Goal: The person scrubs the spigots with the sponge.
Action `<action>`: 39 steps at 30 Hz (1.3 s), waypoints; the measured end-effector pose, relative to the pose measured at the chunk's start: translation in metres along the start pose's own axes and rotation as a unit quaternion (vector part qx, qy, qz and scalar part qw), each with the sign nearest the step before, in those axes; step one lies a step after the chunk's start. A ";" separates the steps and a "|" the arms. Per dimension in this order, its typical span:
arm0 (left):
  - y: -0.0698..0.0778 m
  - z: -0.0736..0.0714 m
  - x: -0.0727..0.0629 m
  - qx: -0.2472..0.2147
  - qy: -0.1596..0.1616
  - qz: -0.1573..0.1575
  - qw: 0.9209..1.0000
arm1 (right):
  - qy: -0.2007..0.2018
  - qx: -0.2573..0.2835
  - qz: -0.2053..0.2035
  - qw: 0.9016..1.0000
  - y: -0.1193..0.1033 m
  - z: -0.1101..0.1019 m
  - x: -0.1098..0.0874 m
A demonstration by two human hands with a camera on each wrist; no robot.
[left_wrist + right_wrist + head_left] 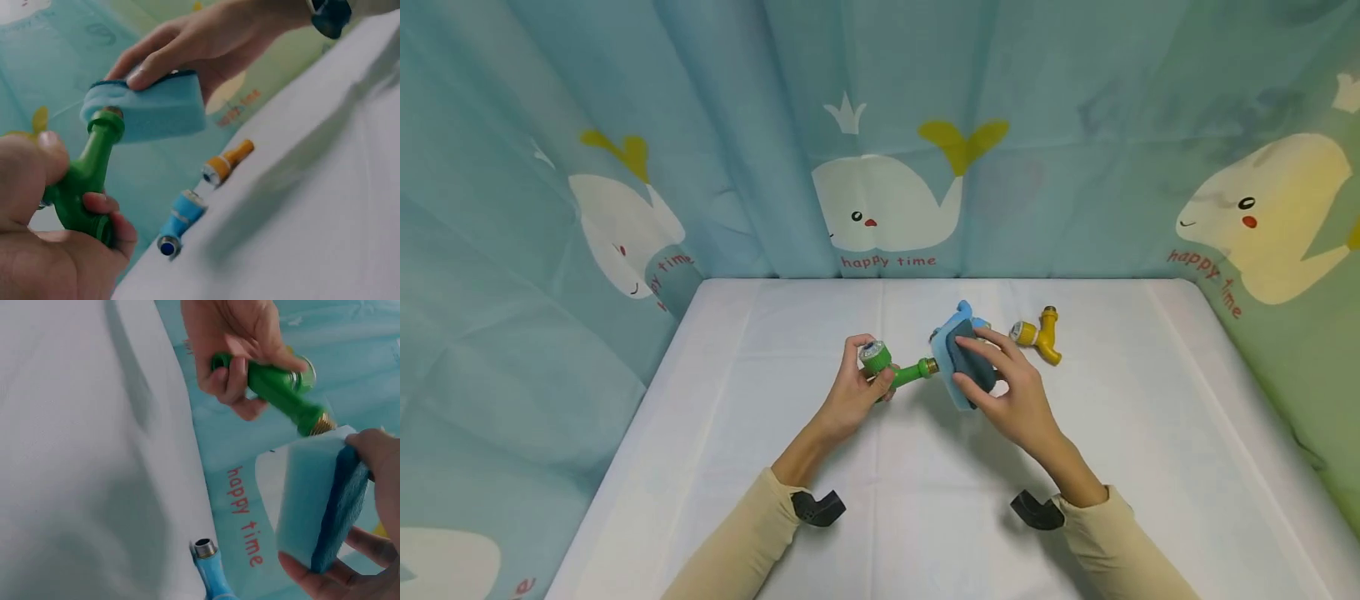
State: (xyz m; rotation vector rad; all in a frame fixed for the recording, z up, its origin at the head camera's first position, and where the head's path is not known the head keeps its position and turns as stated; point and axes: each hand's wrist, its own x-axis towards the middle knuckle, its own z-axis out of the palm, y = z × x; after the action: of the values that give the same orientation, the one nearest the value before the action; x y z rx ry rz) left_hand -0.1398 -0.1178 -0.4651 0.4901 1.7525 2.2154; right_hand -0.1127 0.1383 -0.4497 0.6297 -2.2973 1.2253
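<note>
My left hand (853, 387) grips a green tap (912, 372) by its body and handle end, its brass threaded end pointing right. In my right hand (1015, 392) is a sponge (153, 112), light blue with a dark scouring layer, pinched between thumb and fingers. The sponge's soft light blue side faces the tap, and the brass thread (322, 424) is right at its surface. Both things are held above the white table. In the left wrist view the fingers curl round the tap's lower part.
Behind the sponge a blue tap (181, 219) lies on the white table (760, 467). A yellow tap (1041, 335) lies to its right. A blue curtain (737, 125) with whale prints hangs along the table's back and sides.
</note>
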 end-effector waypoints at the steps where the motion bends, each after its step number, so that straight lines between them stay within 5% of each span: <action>1: 0.000 0.001 0.000 -0.019 -0.005 -0.015 1.000 | 0.005 0.002 0.007 1.000 0.002 -0.001 -0.001; 6: -0.002 0.008 -0.002 -0.150 -0.022 -0.087 0.985 | 0.008 0.023 0.007 1.000 0.004 -0.004 -0.004; 12: -0.006 0.012 -0.006 -0.220 -0.048 -0.137 0.965 | 0.009 -0.024 -0.030 0.999 0.001 -0.004 -0.007; 20: -0.003 0.010 -0.003 -0.143 -0.049 -0.091 0.984 | -0.040 -0.100 -0.100 0.989 -0.004 0.004 -0.005; 25: 0.003 0.013 -0.001 -0.136 -0.080 -0.082 0.984 | -0.061 -0.136 -0.123 0.981 0.001 0.006 -0.003; 29: 0.006 0.015 -0.004 -0.140 -0.058 -0.094 0.984 | -0.036 -0.183 -0.141 0.972 0.009 0.008 -0.002; 35: 0.007 0.013 -0.002 -0.128 -0.045 -0.096 0.986 | -0.033 -0.121 -0.129 0.984 0.009 0.011 -0.002; 39: 0.006 0.012 -0.001 -0.122 -0.060 -0.094 0.986 | -0.064 -0.153 -0.147 0.975 0.009 0.011 0.001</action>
State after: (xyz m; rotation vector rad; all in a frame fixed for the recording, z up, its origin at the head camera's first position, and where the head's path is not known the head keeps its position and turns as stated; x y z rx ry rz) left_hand -0.1338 -0.1089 -0.4570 0.3768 1.3831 2.1781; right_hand -0.1212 0.1334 -0.4604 0.9127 -2.3262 0.6946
